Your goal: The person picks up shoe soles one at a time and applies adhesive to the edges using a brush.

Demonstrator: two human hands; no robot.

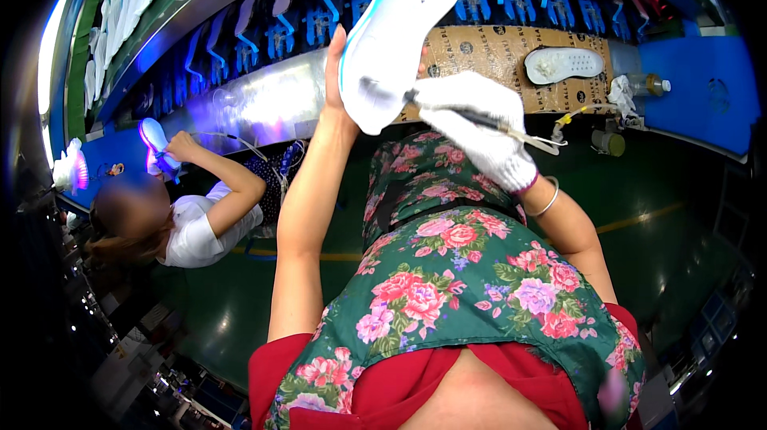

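Head view: left hand [335, 83], bare, grasps white sole [403, 39] from behind, thumb at left edge, fingertips showing at right; probably so broad face is free for tool. Sole is raised before metal bench [272, 99], maybe for closer look. Right hand [475, 126], gloved, grasps slender tool [486, 119], dark tip at sole's lower end. Second sole [564, 65] lies on cardboard [471, 47], perhaps against scratches.
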